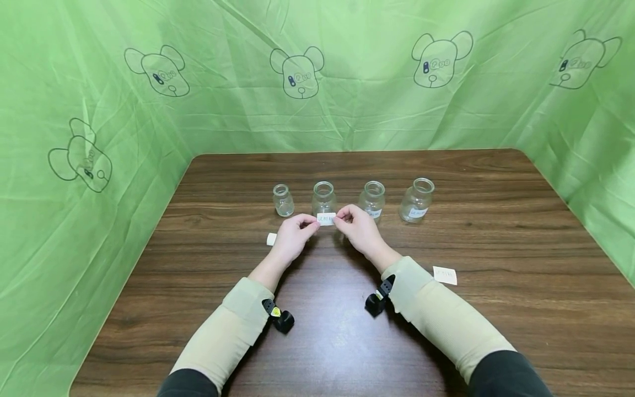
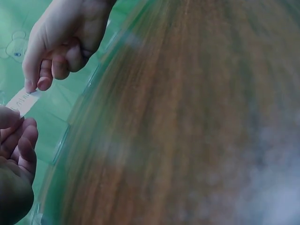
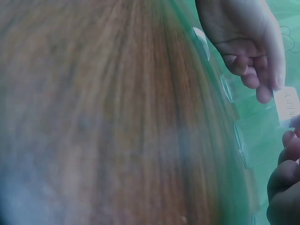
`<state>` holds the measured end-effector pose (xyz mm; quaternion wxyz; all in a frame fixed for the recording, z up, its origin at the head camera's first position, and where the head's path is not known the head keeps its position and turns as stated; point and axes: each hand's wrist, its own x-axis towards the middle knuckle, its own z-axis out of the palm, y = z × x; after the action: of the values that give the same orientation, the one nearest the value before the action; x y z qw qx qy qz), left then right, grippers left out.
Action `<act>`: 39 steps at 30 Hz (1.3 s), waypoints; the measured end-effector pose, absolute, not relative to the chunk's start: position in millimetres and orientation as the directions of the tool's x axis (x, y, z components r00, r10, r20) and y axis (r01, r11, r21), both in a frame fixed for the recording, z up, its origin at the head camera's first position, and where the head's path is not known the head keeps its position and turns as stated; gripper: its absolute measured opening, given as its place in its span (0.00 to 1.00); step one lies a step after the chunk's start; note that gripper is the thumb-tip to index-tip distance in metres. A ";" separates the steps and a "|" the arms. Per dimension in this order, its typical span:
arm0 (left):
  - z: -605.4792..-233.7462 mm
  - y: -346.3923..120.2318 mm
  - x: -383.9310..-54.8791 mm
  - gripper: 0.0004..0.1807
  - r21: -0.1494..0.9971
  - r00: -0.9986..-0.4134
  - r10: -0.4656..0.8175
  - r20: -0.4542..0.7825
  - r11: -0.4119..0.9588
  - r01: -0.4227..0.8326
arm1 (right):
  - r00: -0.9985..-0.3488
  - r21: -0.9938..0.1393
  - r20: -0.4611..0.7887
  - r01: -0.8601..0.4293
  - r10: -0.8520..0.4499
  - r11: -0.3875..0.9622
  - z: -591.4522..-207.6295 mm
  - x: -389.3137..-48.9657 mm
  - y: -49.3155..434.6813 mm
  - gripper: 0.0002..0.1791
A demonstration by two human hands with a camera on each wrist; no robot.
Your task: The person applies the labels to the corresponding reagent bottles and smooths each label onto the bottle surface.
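Observation:
A small white label [image 1: 326, 219] with printed characters is stretched between both hands, in front of the second glass jar [image 1: 324, 192] from the left. Whether it touches the glass I cannot tell. My left hand [image 1: 292, 238] pinches the label's left end between thumb and finger. At its right end, my right hand [image 1: 361, 230] pinches it likewise. The left wrist view shows the right hand [image 2: 65, 40] above and the left hand [image 2: 16, 168] below, with the label [image 2: 22, 101] between. In the right wrist view the label [image 3: 287, 105] is partly cut off.
Left of that jar stands a smaller glass jar [image 1: 283, 201]. To the right are a jar [image 1: 373, 197] and a larger jar [image 1: 416, 201], each bearing a white label. White paper slips lie by the left hand [image 1: 271, 239] and right sleeve [image 1: 445, 275]. Green cloth surrounds the wooden table [image 1: 496, 220].

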<state>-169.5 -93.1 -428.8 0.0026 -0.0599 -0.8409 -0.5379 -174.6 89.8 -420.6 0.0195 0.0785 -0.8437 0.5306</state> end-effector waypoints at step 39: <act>-425.8 -88.7 -183.1 0.03 0.780 -0.975 0.044 0.216 0.593 0.200 | -0.945 -0.738 0.248 -0.327 -0.213 0.590 -425.6 -185.7 86.4 0.05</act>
<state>-183.1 -88.7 -425.8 0.0872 -0.0686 -0.8883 -0.4458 -185.7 86.4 -425.6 0.0667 0.1520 -0.8892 0.4264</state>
